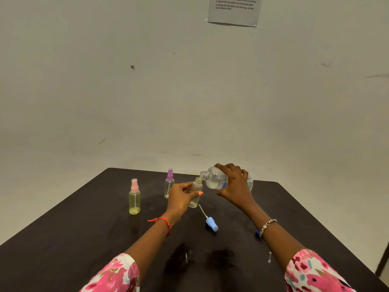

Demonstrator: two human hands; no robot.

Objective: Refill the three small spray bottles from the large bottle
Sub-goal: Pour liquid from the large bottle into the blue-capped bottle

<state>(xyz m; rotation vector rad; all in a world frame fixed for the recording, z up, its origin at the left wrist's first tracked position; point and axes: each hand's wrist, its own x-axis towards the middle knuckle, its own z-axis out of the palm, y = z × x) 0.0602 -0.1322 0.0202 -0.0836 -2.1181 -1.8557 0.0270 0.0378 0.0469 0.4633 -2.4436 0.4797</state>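
A pale, scuffed wall (147, 91) fills most of the view, and below it a dark bench (84, 228) runs from the near edge to a far edge well short of the wall. A printed sheet (234, 11) is stuck high on the wall, its text too small to read. Both forearms reach in from the bottom corners in pink floral sleeves (117, 275). The right hand (235, 186) is raised over the far middle of the bench, fingers curled over the top and thumb below, gripping the large clear bottle (215, 179). That bottle is tipped on its side with its uncapped neck pointing left, just above the mouth of the small bottle. The left hand (181, 197) wraps its fingers and thumb round the small open bottle (196, 192), holding it roughly upright with its threaded neck bare. Whether its base touches the bench cannot be told. To the left stands a yellowish spray bottle (134, 199) with a pink top, upright and well apart from the hands. A clear spray bottle (169, 184) with a purple top stands just behind the left hand, partly hidden by it. A blue spray top (211, 223) with its white tube lies on its side on the bench between the two forearms. A small blue thing (257, 233) peeks out behind the right wrist, mostly hidden. A beaded bracelet (267, 225) sits on the right wrist, a red thread (163, 220) on the left. A few droplets (269, 257) glint on the near bench.
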